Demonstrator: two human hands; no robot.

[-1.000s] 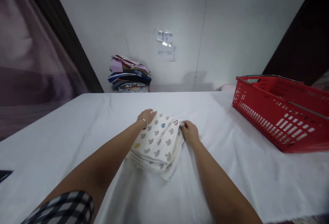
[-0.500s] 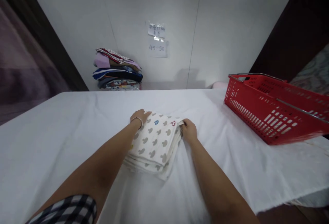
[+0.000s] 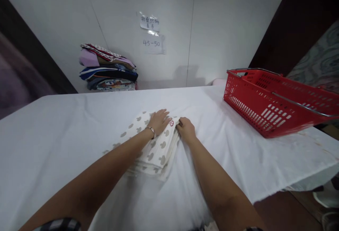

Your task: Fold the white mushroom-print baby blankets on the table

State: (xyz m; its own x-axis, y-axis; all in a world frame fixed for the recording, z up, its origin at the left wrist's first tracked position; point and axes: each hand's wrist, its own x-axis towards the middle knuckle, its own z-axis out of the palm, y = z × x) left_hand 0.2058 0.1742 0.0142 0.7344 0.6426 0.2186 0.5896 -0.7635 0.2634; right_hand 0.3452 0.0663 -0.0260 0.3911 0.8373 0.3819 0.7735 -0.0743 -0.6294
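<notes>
A white cloth (image 3: 161, 145) printed with beige mushrooms and one red one lies folded in several layers on the white-covered table (image 3: 66, 132). Part of it extends leftward beneath my left arm, which hides some of the print. My left hand (image 3: 159, 120), with a bracelet at the wrist, rests flat on top near the far edge, its fingers apart. At the cloth's far right corner, my right hand (image 3: 186, 129) is closed with the edge pinched between thumb and fingers.
A red plastic basket (image 3: 267, 107) with metal handles stands at the table's right side. Behind the table, at the left, is a stack of folded fabrics (image 3: 108, 68). Handwritten paper signs (image 3: 154, 43) hang on the wall. The table's front right edge drops off.
My left hand has gone from the cloth's far left corner rightward onto its top and flattened there. A layer now spreads out to the left. The right hand keeps its corner.
</notes>
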